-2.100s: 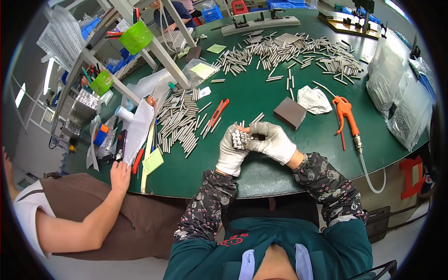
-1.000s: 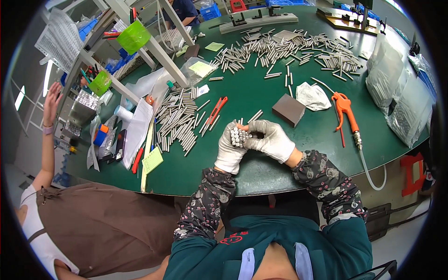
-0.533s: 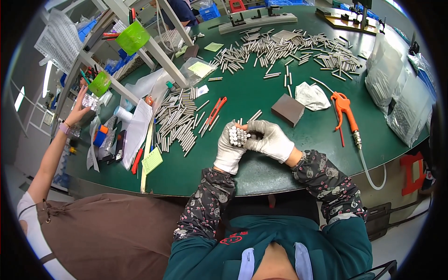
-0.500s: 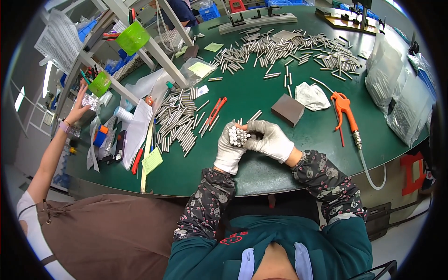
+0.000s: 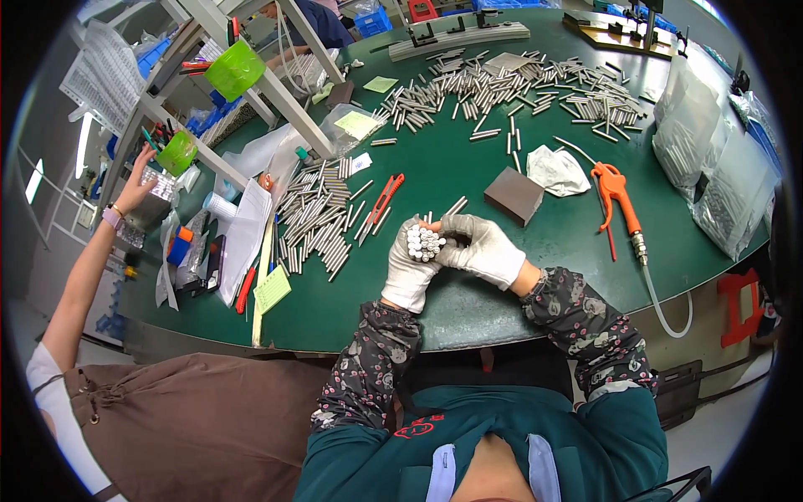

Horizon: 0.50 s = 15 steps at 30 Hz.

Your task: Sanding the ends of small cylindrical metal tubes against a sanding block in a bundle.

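Observation:
A bundle of short metal rods is gathered between my gloved hands, its round ends facing up toward me. My left hand wraps round the bundle from the left. From the right, my right hand closes against the same bundle, its fingertips partly hidden behind the rods. Just beyond the hands, a couple of loose rods lie on the green table. A loose pile of rods lies to the left, next to a red utility knife.
A larger rod heap spreads across the far table. Right of my hands are a brown block, a white cloth, an orange air gun and bagged rods. At left, a co-worker's arm reaches toward a shelf post with green holders.
My hands stay almost in place, still round the rods. The co-worker's hand at the left has shifted slightly left, beside the green holder. Another person at the back has leaned further into view.

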Available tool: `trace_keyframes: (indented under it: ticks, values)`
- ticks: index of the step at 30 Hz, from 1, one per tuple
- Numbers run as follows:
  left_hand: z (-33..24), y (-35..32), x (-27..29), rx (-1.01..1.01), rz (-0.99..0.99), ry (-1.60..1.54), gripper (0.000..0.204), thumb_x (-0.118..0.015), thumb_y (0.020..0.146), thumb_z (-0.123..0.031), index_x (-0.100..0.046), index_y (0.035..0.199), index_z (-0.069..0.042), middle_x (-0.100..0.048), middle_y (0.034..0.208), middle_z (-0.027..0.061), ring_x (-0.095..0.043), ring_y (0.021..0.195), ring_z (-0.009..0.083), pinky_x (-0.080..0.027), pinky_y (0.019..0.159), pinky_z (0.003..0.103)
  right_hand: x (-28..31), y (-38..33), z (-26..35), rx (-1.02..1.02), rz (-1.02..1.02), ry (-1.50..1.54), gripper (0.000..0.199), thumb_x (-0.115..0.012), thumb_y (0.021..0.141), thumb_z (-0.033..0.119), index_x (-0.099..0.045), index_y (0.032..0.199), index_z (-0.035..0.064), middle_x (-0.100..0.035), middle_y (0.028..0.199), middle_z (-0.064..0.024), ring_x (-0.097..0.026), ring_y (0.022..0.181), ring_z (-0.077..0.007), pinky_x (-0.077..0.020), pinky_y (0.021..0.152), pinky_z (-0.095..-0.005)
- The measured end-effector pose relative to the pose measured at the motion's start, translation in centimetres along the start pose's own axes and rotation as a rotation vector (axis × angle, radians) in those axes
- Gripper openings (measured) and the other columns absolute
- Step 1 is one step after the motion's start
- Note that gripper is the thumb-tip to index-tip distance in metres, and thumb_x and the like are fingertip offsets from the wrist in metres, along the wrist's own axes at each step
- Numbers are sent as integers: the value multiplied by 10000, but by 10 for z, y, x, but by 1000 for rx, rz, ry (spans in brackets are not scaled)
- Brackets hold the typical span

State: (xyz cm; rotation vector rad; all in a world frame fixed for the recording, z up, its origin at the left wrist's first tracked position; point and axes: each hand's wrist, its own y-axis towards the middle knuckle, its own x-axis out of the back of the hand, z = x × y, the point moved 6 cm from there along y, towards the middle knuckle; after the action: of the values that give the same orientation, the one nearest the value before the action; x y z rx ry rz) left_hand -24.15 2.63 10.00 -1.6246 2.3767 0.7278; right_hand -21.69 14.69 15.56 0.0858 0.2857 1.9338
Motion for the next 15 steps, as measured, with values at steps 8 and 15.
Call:
trace_keyframes:
  ticks: [8, 15]
  values:
    - [-15, -6, -5, -115, -84, 465, 520, -687, 679, 39, -412, 1103, -79, -541, 989, 34, -562, 885, 119, -503, 759, 240, 3, -2, -4, -82, 10, 18, 329, -656, 758, 93, -574, 1058, -12, -567, 841, -3, -498, 739, -57, -436, 699, -207]
    - [-17, -7, -8, -66, -112, 388, 521, -698, 663, 43, -412, 1084, -69, -527, 965, 26, -555, 850, 106, -495, 743, 225, 8, 0, -9, -41, -102, -112, 271, -661, 744, 88, -597, 987, -15, -598, 834, -46, -548, 783, -102, -456, 719, -234]
